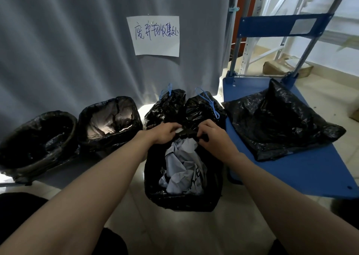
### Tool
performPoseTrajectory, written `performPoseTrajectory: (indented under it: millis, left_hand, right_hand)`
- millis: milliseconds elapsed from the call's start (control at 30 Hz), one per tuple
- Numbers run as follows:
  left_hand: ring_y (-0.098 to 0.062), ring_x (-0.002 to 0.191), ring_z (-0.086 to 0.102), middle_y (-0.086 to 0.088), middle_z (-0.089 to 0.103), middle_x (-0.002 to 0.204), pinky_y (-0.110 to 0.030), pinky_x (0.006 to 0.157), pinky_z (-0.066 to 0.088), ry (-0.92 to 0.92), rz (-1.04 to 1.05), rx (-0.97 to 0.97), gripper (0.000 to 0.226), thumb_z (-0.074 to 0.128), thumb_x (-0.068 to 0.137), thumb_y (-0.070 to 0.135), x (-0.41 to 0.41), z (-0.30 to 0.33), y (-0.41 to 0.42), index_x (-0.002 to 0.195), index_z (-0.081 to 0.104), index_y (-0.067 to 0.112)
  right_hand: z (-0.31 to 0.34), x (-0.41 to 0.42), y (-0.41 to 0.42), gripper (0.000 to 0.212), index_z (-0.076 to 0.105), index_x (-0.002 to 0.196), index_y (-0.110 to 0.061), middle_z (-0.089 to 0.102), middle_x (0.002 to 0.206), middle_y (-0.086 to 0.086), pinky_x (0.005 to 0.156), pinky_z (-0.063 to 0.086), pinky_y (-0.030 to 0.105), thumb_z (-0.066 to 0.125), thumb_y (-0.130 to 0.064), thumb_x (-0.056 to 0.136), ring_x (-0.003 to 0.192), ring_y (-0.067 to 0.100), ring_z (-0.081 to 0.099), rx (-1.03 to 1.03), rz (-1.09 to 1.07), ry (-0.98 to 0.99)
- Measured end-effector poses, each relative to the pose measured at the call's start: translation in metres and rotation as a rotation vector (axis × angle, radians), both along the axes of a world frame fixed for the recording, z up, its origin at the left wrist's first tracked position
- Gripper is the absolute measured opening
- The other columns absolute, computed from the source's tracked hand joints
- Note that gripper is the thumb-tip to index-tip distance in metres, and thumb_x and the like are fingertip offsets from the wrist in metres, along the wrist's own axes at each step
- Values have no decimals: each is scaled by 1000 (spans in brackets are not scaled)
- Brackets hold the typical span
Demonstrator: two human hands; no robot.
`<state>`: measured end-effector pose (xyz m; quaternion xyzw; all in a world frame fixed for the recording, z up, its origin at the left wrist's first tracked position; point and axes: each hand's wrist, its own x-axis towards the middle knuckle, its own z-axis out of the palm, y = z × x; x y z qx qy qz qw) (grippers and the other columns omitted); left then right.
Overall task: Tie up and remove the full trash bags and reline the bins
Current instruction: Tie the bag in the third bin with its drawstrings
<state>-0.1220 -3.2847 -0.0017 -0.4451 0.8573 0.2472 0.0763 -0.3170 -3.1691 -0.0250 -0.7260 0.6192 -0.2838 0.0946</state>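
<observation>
Both hands (167, 132) (210, 133) pinch bag rim (189, 132) (fingers curled, prob. gripping).

Two black-lined bins (110, 122) left; open black paper-filled bag (182, 177) centre; two tied black bags (186, 107) behind; flat blue cart (291, 167) right.

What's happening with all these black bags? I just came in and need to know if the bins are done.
A person is closing a full bag of crumpled paper, left hand and right hand gripping its top edge. Two tied bags sit behind it. Two bins on the left are lined. Another bag lies on the blue cart.
</observation>
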Motion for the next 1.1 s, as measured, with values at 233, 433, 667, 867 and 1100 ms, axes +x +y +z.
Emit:
performPoseTrajectory:
  millis: [233, 433, 667, 867, 1100]
  left_hand:
    - [-26, 94, 63, -6, 68, 97, -36, 83, 51, -6, 47, -260, 9, 65, 87, 14, -9, 12, 7, 91, 71, 19]
    - [-24, 89, 60, 0, 62, 95, -35, 76, 48, 145, 79, -593, 9, 66, 81, 15, -2, 36, 14, 88, 64, 21]
    - [-25, 85, 58, 1, 58, 96, -35, 71, 46, 168, 145, -708, 16, 68, 79, 14, 30, 48, 30, 89, 56, 19]
    - [-33, 90, 63, -9, 66, 98, -40, 74, 52, 31, 249, -573, 6, 60, 86, 14, 61, 39, 58, 91, 62, 17]
    - [-30, 80, 59, -7, 59, 93, -35, 64, 41, 181, 295, -703, 11, 62, 86, 18, 80, 47, 76, 86, 52, 13]
  right_hand:
    - [-2, -3, 3, 22, 54, 92, -19, 48, 101, -2, 74, 50, 37, 73, -19, 80, 86, 18, 57, 84, -4, -66]
    - [11, 6, 1, 25, 51, 106, -18, 56, 87, -1, 70, 47, 38, 65, -15, 86, 79, 19, 55, 144, -140, -223]
    - [29, 20, 15, 9, 55, 92, -18, 53, 89, -4, 64, 43, 37, 62, -14, 87, 75, 19, 53, -40, -233, -97]
    - [23, 20, 36, 27, 52, 102, -16, 62, 93, 3, 60, 42, 34, 63, -36, 87, 83, 27, 61, 169, -261, 116]
    - [53, 25, 56, 9, 54, 90, -20, 63, 81, -1, 60, 44, 35, 59, -26, 92, 73, 25, 59, -100, -392, 49]
